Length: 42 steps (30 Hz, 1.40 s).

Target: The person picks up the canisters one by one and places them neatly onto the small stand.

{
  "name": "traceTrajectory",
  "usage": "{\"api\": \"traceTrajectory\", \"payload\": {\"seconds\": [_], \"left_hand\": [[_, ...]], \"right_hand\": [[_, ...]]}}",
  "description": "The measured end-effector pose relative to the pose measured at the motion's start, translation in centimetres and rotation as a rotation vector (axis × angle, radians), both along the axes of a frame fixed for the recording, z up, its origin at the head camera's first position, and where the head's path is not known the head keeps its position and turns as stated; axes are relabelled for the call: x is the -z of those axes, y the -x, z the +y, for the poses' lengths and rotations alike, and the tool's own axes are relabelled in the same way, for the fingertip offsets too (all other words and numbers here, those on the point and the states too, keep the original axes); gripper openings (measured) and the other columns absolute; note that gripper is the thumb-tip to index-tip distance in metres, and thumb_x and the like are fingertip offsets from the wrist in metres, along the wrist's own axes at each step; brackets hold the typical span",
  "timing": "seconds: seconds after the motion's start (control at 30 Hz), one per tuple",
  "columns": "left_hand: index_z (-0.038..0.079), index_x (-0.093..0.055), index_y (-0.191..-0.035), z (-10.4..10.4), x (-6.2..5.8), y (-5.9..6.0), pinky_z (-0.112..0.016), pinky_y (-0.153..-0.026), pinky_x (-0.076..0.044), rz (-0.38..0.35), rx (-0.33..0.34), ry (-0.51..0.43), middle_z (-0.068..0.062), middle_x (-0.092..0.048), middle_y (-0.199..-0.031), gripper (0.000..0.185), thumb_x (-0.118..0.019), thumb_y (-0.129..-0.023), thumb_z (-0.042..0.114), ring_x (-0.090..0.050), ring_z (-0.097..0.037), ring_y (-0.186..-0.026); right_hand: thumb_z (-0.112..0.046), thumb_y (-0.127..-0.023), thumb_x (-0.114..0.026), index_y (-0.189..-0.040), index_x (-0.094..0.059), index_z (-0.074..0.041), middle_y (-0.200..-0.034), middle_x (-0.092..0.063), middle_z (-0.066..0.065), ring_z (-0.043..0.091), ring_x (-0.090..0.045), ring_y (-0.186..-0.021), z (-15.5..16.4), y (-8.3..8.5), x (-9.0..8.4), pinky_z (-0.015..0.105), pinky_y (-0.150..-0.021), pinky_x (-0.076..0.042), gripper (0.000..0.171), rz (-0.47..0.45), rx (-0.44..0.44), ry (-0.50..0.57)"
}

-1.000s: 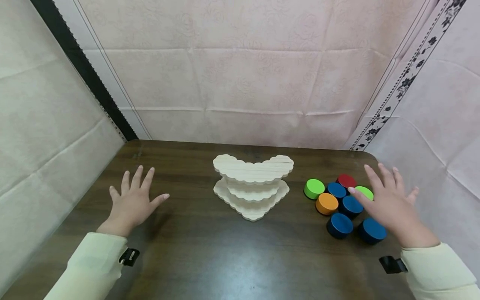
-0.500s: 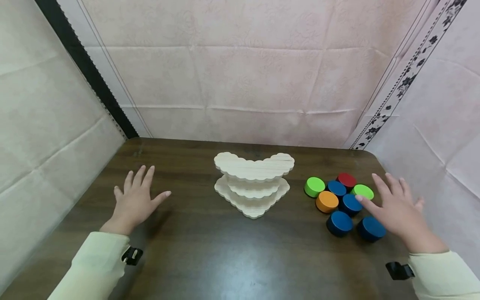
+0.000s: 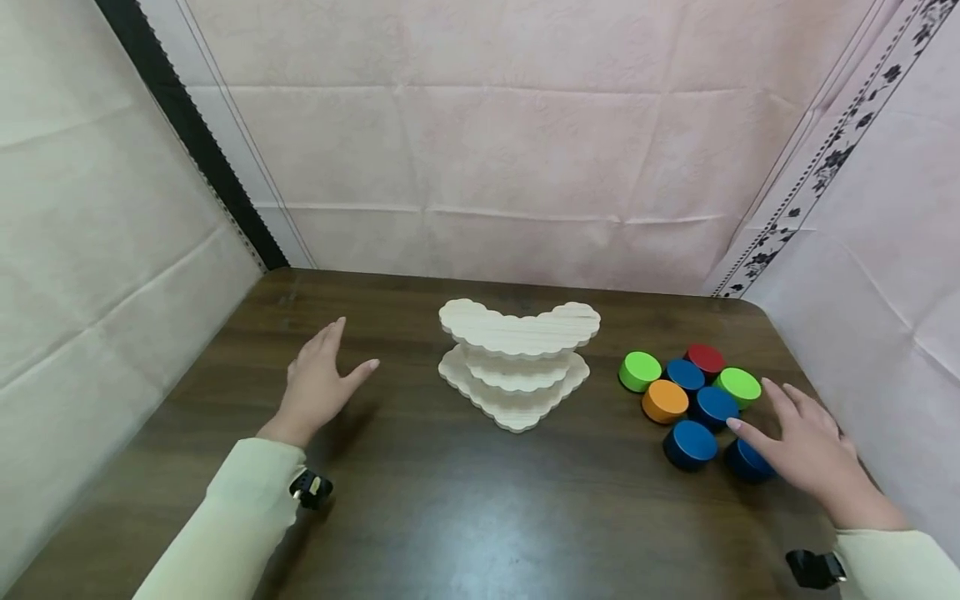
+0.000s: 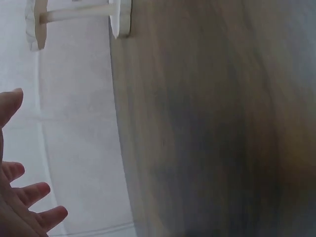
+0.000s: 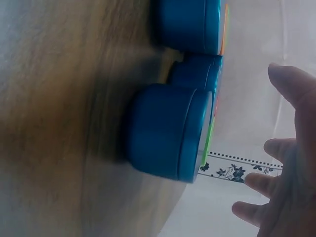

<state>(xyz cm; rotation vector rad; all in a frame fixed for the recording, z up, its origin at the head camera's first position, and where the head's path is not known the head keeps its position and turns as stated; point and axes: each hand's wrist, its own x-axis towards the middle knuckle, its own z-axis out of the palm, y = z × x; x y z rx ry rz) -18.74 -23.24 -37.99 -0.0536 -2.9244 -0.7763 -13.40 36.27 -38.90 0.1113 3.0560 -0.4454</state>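
Right hand (image 3: 806, 454), at 4 o'clock on the tabletop (image 3: 465, 508), hovers with fingers (image 5: 289, 86) spread and straight, gripping nothing. It partly hides the nearest blue disc (image 3: 750, 461), directly beneath the fingertips; in the right wrist view this disc (image 5: 168, 131) fills the frame and is blurred. A second blue disc (image 3: 690, 444) lies just beside it at 9 o'clock. Beyond lie an orange disc (image 3: 664, 401), two more blue discs, two green discs (image 3: 640, 371) and a red disc (image 3: 706, 358), partly hidden. Left hand (image 3: 318, 385), at 9 o'clock, is raised on edge, fingers straight, holding nothing. The tiered wooden stand (image 3: 517, 362) is at centre, cut off in the left wrist view. The dark wood-grain tabletop is enclosed by creased pink sheets (image 3: 487, 150).
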Motion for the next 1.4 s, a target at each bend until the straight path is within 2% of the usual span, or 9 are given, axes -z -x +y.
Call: {"api": "traceTrajectory", "payload": {"seconds": [0.2,0.3,0.53,0.67,0.87,1.17,1.4], "left_hand": [[0.008,-0.012,-0.156,1.8,0.4,1.6,-0.066,-0.110,-0.018,-0.046,0.032,-0.173,-0.022,-0.016,-0.158,0.091,-0.058,-0.091,0.053,-0.016,-0.043,-0.143],[0.008,-0.012,-0.156,2.9,0.6,2.4,-0.060,-0.113,-0.020,-0.071,0.043,-0.245,-0.020,-0.015,-0.159,0.089,-0.061,-0.092,0.048,-0.016,-0.040,-0.145],[0.014,-0.014,-0.156,5.2,0.2,3.9,-0.058,-0.112,-0.025,-0.084,0.069,-0.325,-0.016,-0.017,-0.159,0.087,-0.064,-0.091,0.043,-0.020,-0.037,-0.144],[0.013,-0.018,-0.155,6.0,-0.2,4.7,-0.055,-0.113,-0.025,-0.062,0.111,-0.322,-0.014,-0.021,-0.159,0.085,-0.066,-0.091,0.041,-0.021,-0.034,-0.144],[0.009,-0.022,-0.154,7.0,-0.5,5.7,-0.053,-0.112,-0.028,-0.043,0.176,-0.291,-0.019,-0.030,-0.154,0.085,-0.071,-0.089,0.033,-0.027,-0.035,-0.142],[0.011,-0.023,-0.154,8.1,-0.5,6.0,-0.052,-0.113,-0.026,-0.055,0.227,-0.276,-0.016,-0.029,-0.155,0.086,-0.073,-0.086,0.031,-0.026,-0.034,-0.143],[0.013,-0.029,-0.152,9.2,-1.2,6.8,-0.050,-0.113,-0.027,-0.028,0.251,-0.156,-0.013,-0.032,-0.154,0.082,-0.074,-0.085,0.028,-0.029,-0.032,-0.142]], "right_hand": [[-0.059,-0.094,-0.049,-0.150,-0.010,0.008,-0.141,-0.020,0.045,0.063,-0.024,-0.121,0.8,-0.2,-0.1,0.081,-0.087,-0.026,0.096,-0.012,-0.040,0.001],[-0.057,-0.094,-0.050,-0.147,-0.011,0.013,-0.138,-0.020,0.048,0.064,-0.023,-0.121,1.1,-0.3,-0.2,0.079,-0.090,-0.027,0.096,-0.050,-0.059,0.026],[-0.053,-0.094,-0.054,-0.144,-0.013,0.019,-0.136,-0.021,0.049,0.065,-0.023,-0.121,1.6,-0.5,0.2,0.077,-0.091,-0.029,0.097,-0.132,-0.101,0.074],[-0.056,-0.092,-0.056,-0.143,-0.016,0.020,-0.135,-0.023,0.049,0.064,-0.025,-0.119,1.7,-0.3,0.6,0.076,-0.090,-0.031,0.099,-0.164,-0.102,0.068],[-0.057,-0.088,-0.060,-0.141,-0.022,0.020,-0.129,-0.033,0.050,0.061,-0.034,-0.113,1.7,-0.2,1.0,0.072,-0.085,-0.040,0.101,-0.172,-0.113,0.039],[-0.058,-0.084,-0.065,-0.140,-0.025,0.018,-0.125,-0.036,0.048,0.059,-0.042,-0.104,1.7,-0.3,1.4,0.065,-0.075,-0.049,0.102,-0.213,-0.106,0.038],[-0.055,-0.082,-0.069,-0.139,-0.027,0.015,-0.120,-0.036,0.048,0.057,-0.046,-0.099,1.4,-0.4,2.0,0.061,-0.069,-0.053,0.099,-0.249,-0.096,0.064]]}}
